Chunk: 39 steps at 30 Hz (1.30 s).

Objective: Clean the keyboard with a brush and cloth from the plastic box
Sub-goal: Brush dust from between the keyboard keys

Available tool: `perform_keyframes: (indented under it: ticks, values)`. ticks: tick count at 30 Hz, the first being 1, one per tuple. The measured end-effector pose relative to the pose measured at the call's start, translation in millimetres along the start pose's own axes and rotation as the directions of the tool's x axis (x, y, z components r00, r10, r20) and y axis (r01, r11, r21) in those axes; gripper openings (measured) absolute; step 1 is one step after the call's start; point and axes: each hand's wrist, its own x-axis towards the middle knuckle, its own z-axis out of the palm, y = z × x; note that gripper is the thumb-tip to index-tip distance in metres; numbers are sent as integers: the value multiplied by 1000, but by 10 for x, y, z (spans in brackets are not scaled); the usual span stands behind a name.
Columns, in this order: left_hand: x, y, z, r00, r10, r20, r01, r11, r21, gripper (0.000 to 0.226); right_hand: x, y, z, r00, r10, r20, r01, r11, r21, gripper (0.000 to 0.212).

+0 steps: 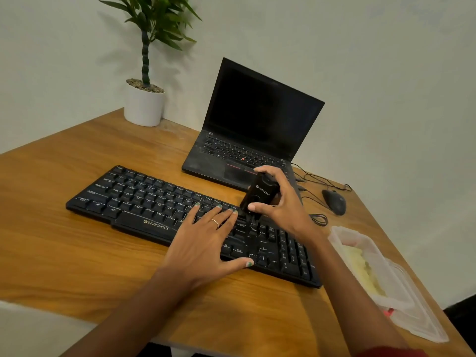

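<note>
A black keyboard (144, 199) lies slanted across the wooden desk. My left hand (206, 243) rests flat on its right-centre keys, fingers spread and straight. My right hand (280, 202) grips a black brush (258, 194) with white lettering, its lower end down on the keys just right of my left fingertips. A clear plastic box (360, 243) at the desk's right edge holds a pale yellow cloth (363, 271).
An open black laptop (257, 119) stands behind the keyboard. A black mouse (334, 202) and loose cables (318, 219) lie to its right. A potted plant in a white pot (143, 106) sits in the far left corner. The box's clear lid (417, 320) lies under it.
</note>
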Motion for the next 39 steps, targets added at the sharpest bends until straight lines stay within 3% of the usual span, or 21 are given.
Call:
perform_keyframes:
  ticks: [6,9,14,19,25,30,33,36,39]
  values:
    - [5,-3,-3,1000,7,13,-7,1000,-1,100,41,2,-298,986,103,132,-68,967,-246,69]
    - [7,-13,15,1000,7,8,-7,1000,5,103,88,-63,-113,989,46,138,-28,991,-133,68]
    - [8,-26,35,1000,7,-18,-7,1000,2,105,123,-41,34,998,10,67,-9,1000,-12,67]
    - [-1,-9,4,1000,6,-4,-6,1000,-19,102,138,-4,-92,999,41,32,-30,959,-282,68]
    - [-2,-3,-3,1000,5,-1,-5,1000,-11,105,88,-46,30,999,31,28,-27,992,-120,68]
    - [3,-12,-1,1000,5,6,-5,1000,-8,102,98,-39,-38,999,50,4,-47,959,-279,68]
    - [-5,-13,-7,1000,6,17,-6,1000,-6,103,60,-16,-128,994,111,-11,-110,960,-257,68]
    - [-1,-5,-17,1000,6,31,-6,1000,-4,103,21,-14,-323,960,281,1,-273,934,-233,69]
    - [15,-22,16,1000,11,11,-11,1000,-13,105,-66,-2,-231,955,259,-145,-290,918,-270,69]
